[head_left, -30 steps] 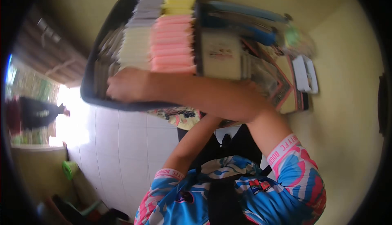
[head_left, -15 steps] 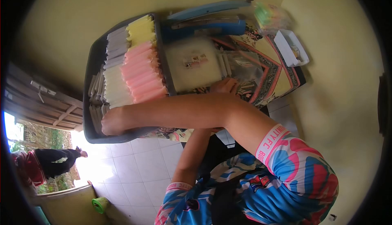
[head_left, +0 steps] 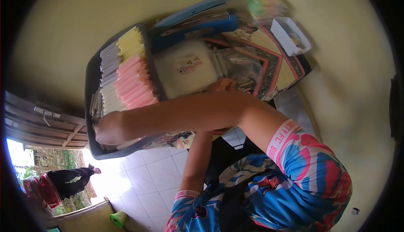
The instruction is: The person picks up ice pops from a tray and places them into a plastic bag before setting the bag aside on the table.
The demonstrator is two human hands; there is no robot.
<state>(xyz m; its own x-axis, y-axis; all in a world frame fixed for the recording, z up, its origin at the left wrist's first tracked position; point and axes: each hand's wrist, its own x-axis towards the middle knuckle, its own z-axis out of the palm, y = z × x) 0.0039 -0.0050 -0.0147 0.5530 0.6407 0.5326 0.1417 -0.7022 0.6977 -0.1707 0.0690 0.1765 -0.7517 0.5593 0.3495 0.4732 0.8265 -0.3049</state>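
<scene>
My right arm reaches across to the left, and my right hand (head_left: 112,128), its fingers curled, is down in the near-left corner of a dark tray (head_left: 147,55). Small wrapped packets fill the tray: yellow (head_left: 130,44), pink (head_left: 134,82), white (head_left: 112,97) and greyish (head_left: 109,63) rows. What the fingers hold is hidden behind the back of the hand. Under that forearm my left hand (head_left: 221,85) shows only partly, its fingers bent, at the edge of a stack of clear plastic bags (head_left: 185,70) with a printed label. Clear packaging (head_left: 240,63) lies just beyond it.
Two blue long-armed devices, probably bag sealers (head_left: 198,32), stand behind the bags. A white box (head_left: 290,36) and a bag of colourful items (head_left: 265,6) are at the far right on the patterned cloth (head_left: 290,68). A person (head_left: 63,183) is near the doorway; a green bin (head_left: 118,219) stands on the tiles.
The view has shifted and tilted, so the tray and table sit further left. My right hand has moved slightly towards the tray's outer edge; my left hand stays by the bags.
</scene>
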